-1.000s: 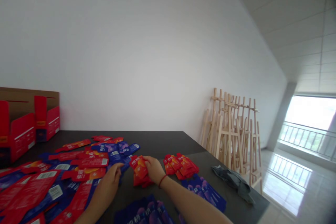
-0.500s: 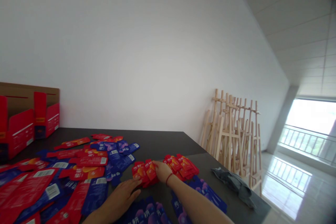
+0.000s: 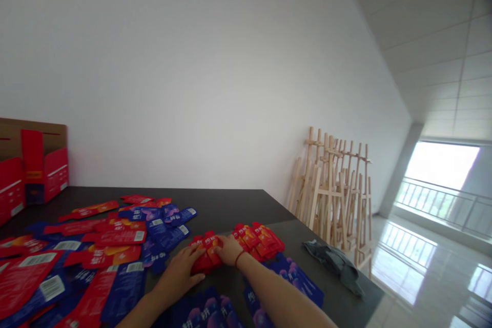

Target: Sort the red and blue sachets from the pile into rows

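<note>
A small overlapping stack of red pouches point(image 3: 208, 247) with orange fruit prints lies on the dark table between my hands. My left hand point(image 3: 182, 269) rests on the stack's left edge, fingers stretched out and thumb apart. At the right edge, my right hand point(image 3: 229, 251), with a red cord at the wrist, has its fingers closed on the pouches; its fingertips are partly hidden. Just beyond it is a second group of red pouches point(image 3: 261, 240). Nearer to me lie overlapping blue pouches point(image 3: 209, 312), and more blue pouches point(image 3: 300, 279) are partly covered by my right forearm.
Mixed red and blue pouches point(image 3: 96, 256) are heaped across the table's left side. Red open-front boxes point(image 3: 54, 174) stand at the back left. A grey cloth point(image 3: 338, 266) lies by the right edge of the table point(image 3: 226, 205). Wooden easels point(image 3: 334, 195) lean near the wall.
The view has turned slightly, so everything sits a little farther left. My left hand has moved further over the red stack's left edge, while my right hand keeps its hold.
</note>
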The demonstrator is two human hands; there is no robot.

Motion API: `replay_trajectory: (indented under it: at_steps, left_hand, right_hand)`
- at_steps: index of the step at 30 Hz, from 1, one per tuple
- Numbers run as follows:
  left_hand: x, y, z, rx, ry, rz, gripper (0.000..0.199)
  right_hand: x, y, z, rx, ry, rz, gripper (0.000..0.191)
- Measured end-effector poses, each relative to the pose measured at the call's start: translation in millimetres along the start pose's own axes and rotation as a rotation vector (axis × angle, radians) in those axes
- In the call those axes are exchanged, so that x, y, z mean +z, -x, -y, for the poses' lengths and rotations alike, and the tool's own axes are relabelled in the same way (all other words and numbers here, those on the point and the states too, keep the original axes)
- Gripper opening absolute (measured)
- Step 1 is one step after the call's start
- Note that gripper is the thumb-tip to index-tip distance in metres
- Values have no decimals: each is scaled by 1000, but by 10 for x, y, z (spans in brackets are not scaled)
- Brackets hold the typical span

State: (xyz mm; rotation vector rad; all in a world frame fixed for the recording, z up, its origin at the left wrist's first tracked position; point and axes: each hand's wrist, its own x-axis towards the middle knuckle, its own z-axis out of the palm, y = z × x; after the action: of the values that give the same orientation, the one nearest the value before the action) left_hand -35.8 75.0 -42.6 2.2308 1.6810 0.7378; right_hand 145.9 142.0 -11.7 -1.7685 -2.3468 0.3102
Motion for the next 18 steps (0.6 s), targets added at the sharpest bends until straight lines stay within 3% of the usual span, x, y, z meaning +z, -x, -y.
replay_trajectory:
  at_steps: [7, 10, 14, 18]
  left_hand:
    - [57, -30, -41, 5, -7, -3, 60]
    - [-19, -4, -86, -11, -11, 1, 61]
    - [-451, 123, 82, -44, -39, 23, 31]
    - [-925, 405, 461, -224, -154, -22, 15]
  right_hand:
    - [91, 163, 221, 68, 66, -62, 56]
    - [46, 194, 307, 76, 130, -84, 57]
    - [-144, 137, 441, 37, 231, -99, 54]
    - [-200, 130, 802, -229, 265, -71, 37]
